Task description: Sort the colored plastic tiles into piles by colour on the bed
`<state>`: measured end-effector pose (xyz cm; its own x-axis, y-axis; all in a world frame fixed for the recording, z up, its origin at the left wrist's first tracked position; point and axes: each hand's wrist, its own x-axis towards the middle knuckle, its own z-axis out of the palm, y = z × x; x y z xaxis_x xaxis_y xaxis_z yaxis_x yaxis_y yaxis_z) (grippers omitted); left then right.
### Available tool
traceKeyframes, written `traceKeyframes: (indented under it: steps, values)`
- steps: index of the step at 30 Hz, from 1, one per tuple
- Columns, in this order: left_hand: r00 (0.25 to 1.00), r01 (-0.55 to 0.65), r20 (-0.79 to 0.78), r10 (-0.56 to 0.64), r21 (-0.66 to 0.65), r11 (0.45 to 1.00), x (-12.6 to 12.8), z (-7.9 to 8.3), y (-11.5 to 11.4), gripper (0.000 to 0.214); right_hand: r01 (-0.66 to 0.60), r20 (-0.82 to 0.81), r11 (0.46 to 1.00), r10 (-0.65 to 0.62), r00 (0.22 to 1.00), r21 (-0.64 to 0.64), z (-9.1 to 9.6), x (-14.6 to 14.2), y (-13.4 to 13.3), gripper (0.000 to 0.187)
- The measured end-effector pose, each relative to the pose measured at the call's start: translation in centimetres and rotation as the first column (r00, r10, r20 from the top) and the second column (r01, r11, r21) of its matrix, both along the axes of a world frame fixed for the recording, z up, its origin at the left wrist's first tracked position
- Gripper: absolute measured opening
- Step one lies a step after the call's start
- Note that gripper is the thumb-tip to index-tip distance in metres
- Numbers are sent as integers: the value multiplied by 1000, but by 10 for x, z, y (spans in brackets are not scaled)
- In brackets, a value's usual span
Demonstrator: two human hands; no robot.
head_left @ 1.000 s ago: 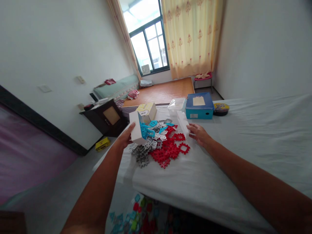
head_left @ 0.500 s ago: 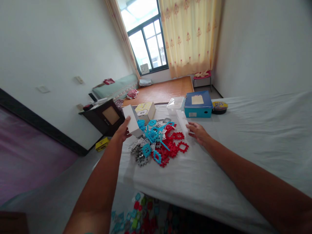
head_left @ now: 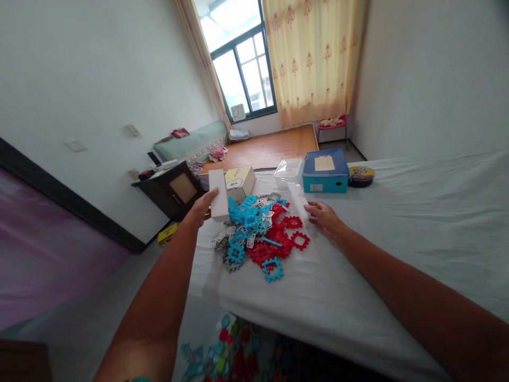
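Note:
My left hand (head_left: 203, 208) is closed on a white box (head_left: 218, 199), tipped at the left edge of a heap of toy pieces. Its opening faces the heap and its inside is hidden from me. The heap holds blue pieces (head_left: 248, 217), red notched pieces (head_left: 274, 246), and white and grey lattice pieces (head_left: 227, 239). In front lies one blue square frame with toothed edges (head_left: 272, 269). On the right side of the heap, my right hand (head_left: 324, 216) grips a thin, see-through white plastic lid or tray (head_left: 299, 204), standing on edge.
Behind the heap stand a cream box (head_left: 240, 183), a clear plastic container (head_left: 289, 170), a blue box (head_left: 325, 172) and a round yellow-and-black tin (head_left: 361, 175). More coloured pieces (head_left: 226, 350) lie below the near edge of the white-sheeted surface (head_left: 342, 281).
The white box has turned more upright. Blue pieces have tumbled from beside it onto the heap, and a blue square frame now lies farther forward. My right hand stays about where it was.

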<state>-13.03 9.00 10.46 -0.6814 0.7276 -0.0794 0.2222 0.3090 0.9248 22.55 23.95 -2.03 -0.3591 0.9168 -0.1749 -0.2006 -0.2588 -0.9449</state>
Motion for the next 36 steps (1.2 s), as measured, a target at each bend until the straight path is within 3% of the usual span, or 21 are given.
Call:
traceKeyframes:
  steps: [11, 15, 18, 21, 26, 30, 36]
  values:
    - [994, 105, 27, -108, 102, 989, 62, 22, 30, 72, -9, 34, 999, 7, 999, 46, 4, 2, -5, 33]
    - [999, 38, -44, -30, 195, 980, 60, 21, 35, 78, -18, 25, 999, 17, 1000, 40, 6, 2, -7, 35]
    - [989, 13, -144, 17, 208, 978, 43, 19, 29, 85, -19, 13, 999, 19, 1000, 45, 7, 3, -6, 36]
    - [973, 51, -228, -16, 147, 988, 32, 18, 17, 89, -23, 53, 999, 22, 998, 31, 12, 2, -5, 32]
    - [987, 110, -137, -89, 156, 982, 38, 21, -6, 85, -157, 39, 987, 156, 987, 22, 28, -6, -19, 26]
    - [992, 96, -96, -83, 146, 985, 48, 16, -17, 80, -326, 38, 944, 324, 945, 50, 38, -33, -41, 26]
    - [999, 43, 20, -47, 186, 982, 50, -4, -29, 71, -406, 0, 910, 407, 913, 88, 49, -88, -53, 26]
